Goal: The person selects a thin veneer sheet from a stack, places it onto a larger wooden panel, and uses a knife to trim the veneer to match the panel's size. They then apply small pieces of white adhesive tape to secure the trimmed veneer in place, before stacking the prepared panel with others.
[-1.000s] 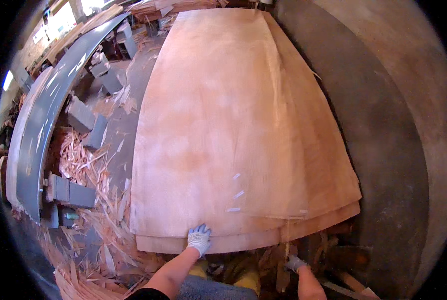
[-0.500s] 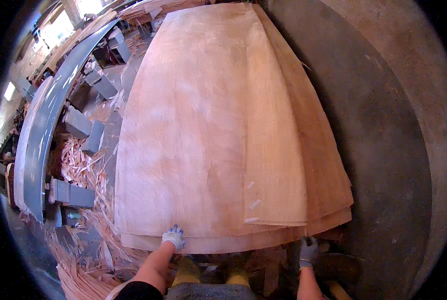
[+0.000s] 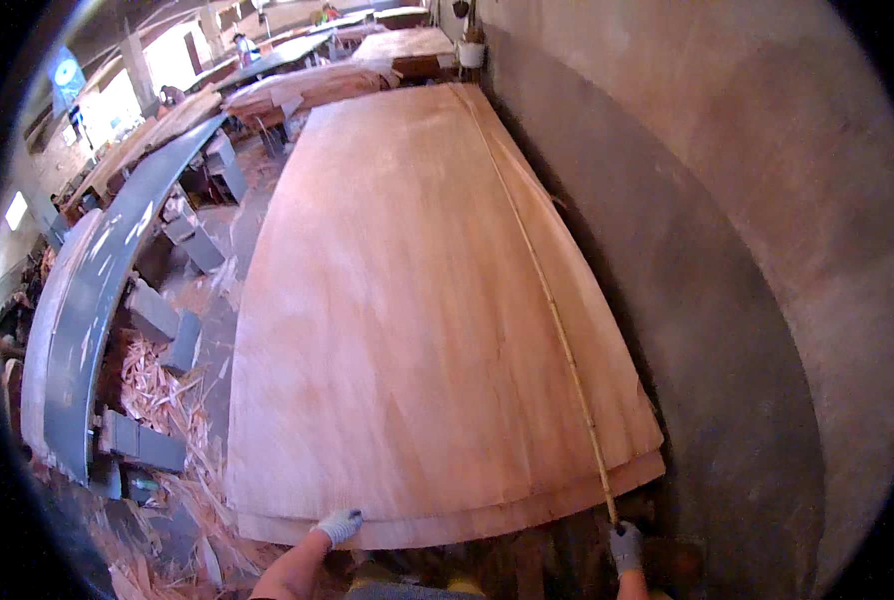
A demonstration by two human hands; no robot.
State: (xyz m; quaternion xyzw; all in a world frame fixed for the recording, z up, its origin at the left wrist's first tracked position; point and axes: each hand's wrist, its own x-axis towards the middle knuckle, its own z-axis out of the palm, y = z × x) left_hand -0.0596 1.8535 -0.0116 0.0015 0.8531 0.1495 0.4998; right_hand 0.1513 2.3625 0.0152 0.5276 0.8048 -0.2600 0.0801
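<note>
A large stack of thin wood veneer sheets (image 3: 397, 300) stretches away in front of me, its top sheet lying mostly flat. My left hand (image 3: 340, 527), in a white and blue work glove, is at the near edge of the top sheet, left of the middle. Its fingers are drawn together on that edge. My right hand (image 3: 625, 548), in a grey glove, is closed around the near end of a long thin bamboo stick (image 3: 559, 325). The stick runs lengthwise over the right part of the sheet, nearly to the far end.
A wall (image 3: 727, 290) rises along the right of the stack. To the left, a long dark panel (image 3: 117, 270) rests over grey concrete blocks (image 3: 145, 440). Veneer scraps (image 3: 152, 380) litter the floor. Further stacks (image 3: 307, 88) and a hanging white bucket (image 3: 471, 52) stand out behind.
The folded-over right part of the top sheet now lies spread out flat. The bamboo stick has come into sight over it. My left fingers have drawn in, and the view has tipped upward.
</note>
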